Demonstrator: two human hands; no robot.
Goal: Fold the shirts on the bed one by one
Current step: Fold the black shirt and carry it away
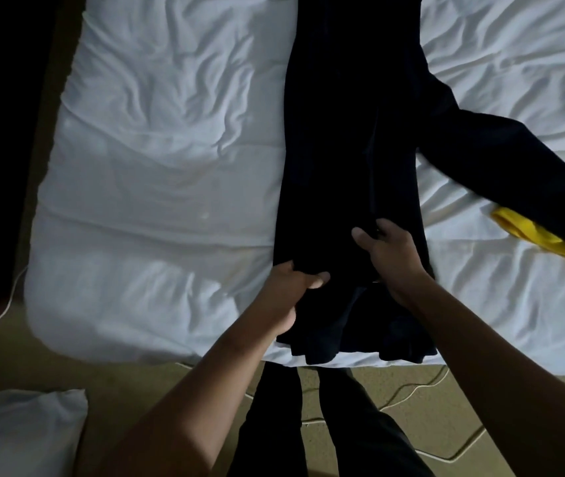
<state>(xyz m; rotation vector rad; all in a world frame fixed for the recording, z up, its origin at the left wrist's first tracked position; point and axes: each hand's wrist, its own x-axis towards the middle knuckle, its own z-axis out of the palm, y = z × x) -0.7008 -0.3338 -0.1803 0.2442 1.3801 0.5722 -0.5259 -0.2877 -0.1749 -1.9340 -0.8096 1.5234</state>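
A long dark shirt (349, 132) lies lengthwise down the middle of the white bed (157, 149), one sleeve stretched out to the right. Its near end hangs bunched over the bed's front edge. My left hand (291, 290) grips the shirt's left edge near that end, thumb on top of the cloth. My right hand (391, 253) pinches a fold of the same shirt a little farther up and to the right. A yellow shirt (528, 235) lies crumpled at the right, partly under the dark sleeve.
A white pillow (23, 432) lies on the floor at the lower left. White cables (411, 390) run over the tiled floor beside my dark-trousered legs (308, 425). The bed's left edge borders a dark strip of floor.
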